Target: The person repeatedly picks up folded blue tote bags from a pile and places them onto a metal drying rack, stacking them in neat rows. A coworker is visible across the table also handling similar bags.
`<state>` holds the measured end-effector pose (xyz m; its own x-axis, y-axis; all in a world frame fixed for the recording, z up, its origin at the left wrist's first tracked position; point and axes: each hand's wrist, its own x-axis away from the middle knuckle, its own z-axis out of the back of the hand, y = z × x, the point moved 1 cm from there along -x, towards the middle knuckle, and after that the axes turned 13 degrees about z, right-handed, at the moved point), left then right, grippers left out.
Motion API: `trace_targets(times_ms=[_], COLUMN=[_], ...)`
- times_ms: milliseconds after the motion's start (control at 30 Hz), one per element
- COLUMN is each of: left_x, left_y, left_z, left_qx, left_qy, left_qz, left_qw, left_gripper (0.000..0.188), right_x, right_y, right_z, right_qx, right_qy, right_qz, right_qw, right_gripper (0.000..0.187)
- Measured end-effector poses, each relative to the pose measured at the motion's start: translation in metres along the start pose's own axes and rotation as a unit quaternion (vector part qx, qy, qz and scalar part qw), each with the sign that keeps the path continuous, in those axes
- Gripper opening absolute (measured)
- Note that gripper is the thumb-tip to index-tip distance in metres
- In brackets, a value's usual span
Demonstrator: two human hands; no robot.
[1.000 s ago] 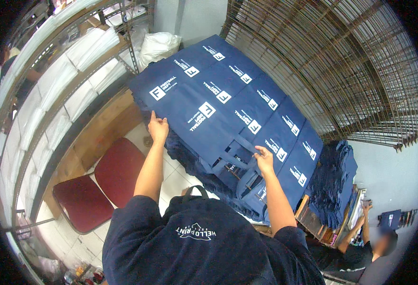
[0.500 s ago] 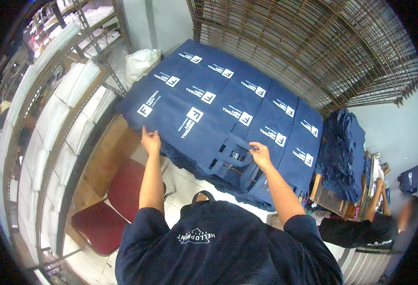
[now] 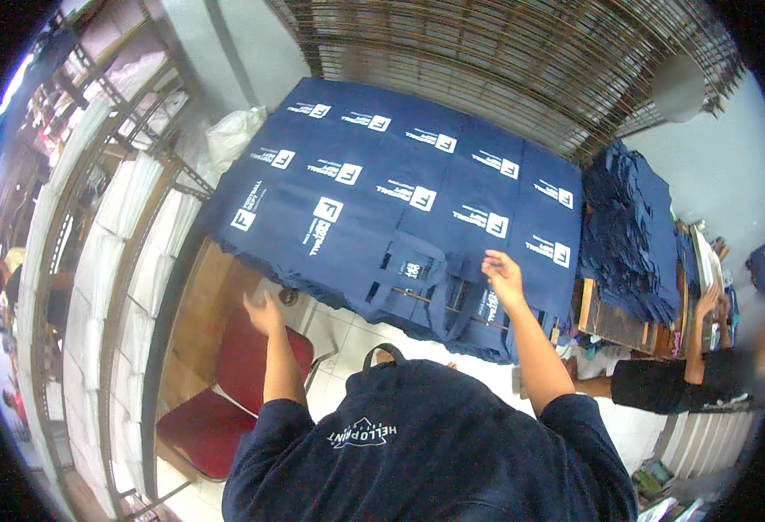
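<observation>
A wide, layered stack of navy fabric pieces point(image 3: 374, 204) with white prints lies in front of me. Near its front edge, navy straps point(image 3: 442, 283) form a loop on the fabric. My right hand point(image 3: 506, 280) hovers just to the right of that loop, fingers apart and slightly curled, holding nothing. Off the stack's front left side, my left hand point(image 3: 265, 313) is above the red chair, its fingers spread and nothing in them.
Shelves of stacked white sheets point(image 3: 82, 278) stand on the left. Two red chairs point(image 3: 204, 431) sit below my left arm. More navy fabric is piled point(image 3: 626, 226) at the right, beside a co-worker point(image 3: 687, 378). Wire racks point(image 3: 487, 61) rise behind, near a white bag point(image 3: 234, 139).
My left hand has come away from the fabric's front left edge, down toward me. My right hand has left the strap and moved right. The view has shifted.
</observation>
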<state>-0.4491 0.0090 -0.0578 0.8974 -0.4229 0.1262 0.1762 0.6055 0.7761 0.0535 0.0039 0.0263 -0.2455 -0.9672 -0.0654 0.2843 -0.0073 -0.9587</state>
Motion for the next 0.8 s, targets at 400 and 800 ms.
trace_targets(times_ms=[400, 800], left_x=[0.129, 0.158], left_y=[-0.213, -0.114], left_z=[0.006, -0.096], left_qx=[-0.157, -0.056], left_qy=[-0.520, -0.491], left_qz=[0.160, 0.066], left_qw=[0.824, 0.867], left_gripper=[0.041, 0.048], right_x=[0.082, 0.061], right_y=[0.032, 0.061], right_z=[0.295, 0.486], right_qx=[-0.196, -0.465], right_qy=[0.444, 0.534], right_qz=[-0.009, 0.127], right_qw=[0.874, 0.695], right_gripper=[0.028, 0.082])
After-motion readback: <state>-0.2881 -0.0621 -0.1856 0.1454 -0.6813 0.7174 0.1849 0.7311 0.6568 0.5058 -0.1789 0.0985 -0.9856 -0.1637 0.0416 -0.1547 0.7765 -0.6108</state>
